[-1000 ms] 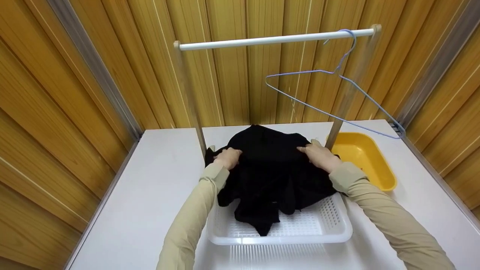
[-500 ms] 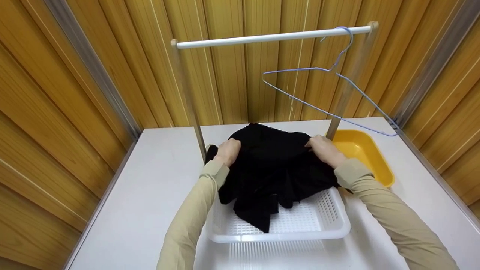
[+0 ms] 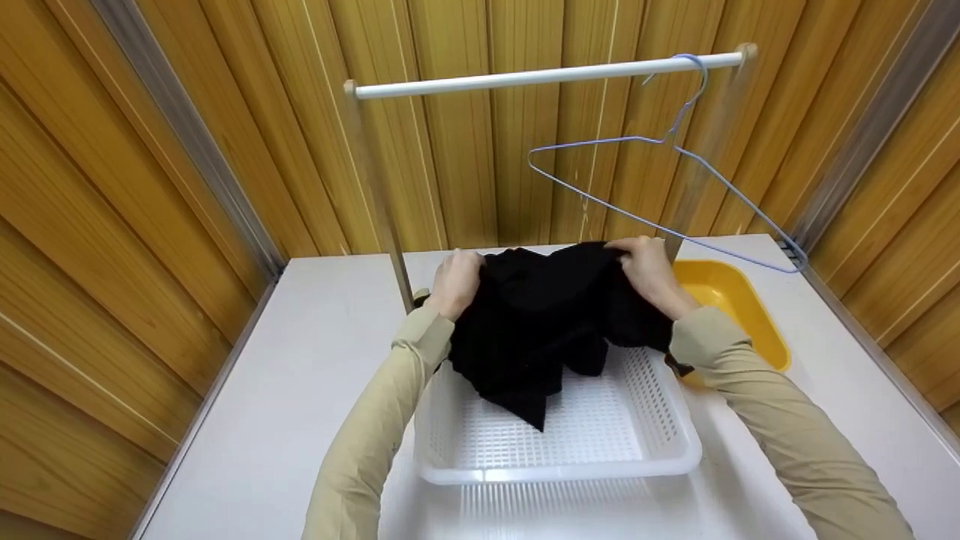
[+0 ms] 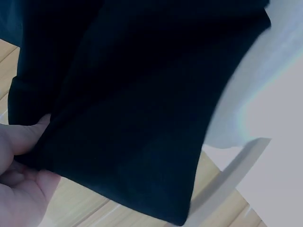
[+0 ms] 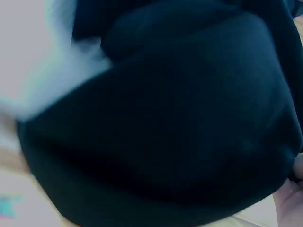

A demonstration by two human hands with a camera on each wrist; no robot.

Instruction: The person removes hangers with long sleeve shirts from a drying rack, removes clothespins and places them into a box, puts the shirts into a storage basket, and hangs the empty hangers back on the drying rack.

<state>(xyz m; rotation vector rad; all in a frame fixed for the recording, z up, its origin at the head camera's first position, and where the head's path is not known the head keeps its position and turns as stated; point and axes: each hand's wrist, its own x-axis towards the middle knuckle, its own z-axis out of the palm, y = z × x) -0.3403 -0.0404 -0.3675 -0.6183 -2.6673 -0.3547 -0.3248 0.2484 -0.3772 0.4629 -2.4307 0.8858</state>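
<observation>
A black garment (image 3: 540,300), its exact kind hidden by the folds, hangs bunched over the back of a white perforated plastic basket (image 3: 559,474). My left hand (image 3: 457,281) grips its upper left edge, and my right hand (image 3: 646,270) holds the upper right. In the left wrist view, the thumb and fingers of the left hand (image 4: 21,189) pinch a fold of the dark cloth (image 4: 123,118). The right wrist view is mostly filled by the cloth (image 5: 165,123), with part of the right hand (image 5: 289,201) gripping it at the right edge. A pointed lower corner dangles inside the basket.
Behind the basket stands a rack with a white rod (image 3: 525,78) on wooden posts. A thin purple-blue wire hanger (image 3: 600,201) hangs near the rod's right end. A yellow tub (image 3: 761,330) sits right of the basket on the white table (image 3: 315,360), against wood-patterned walls.
Both hands have risen and moved away from me, pulling the garment up. Its lower edge has lifted, uncovering more of the basket's floor. The hanger hangs in the same place.
</observation>
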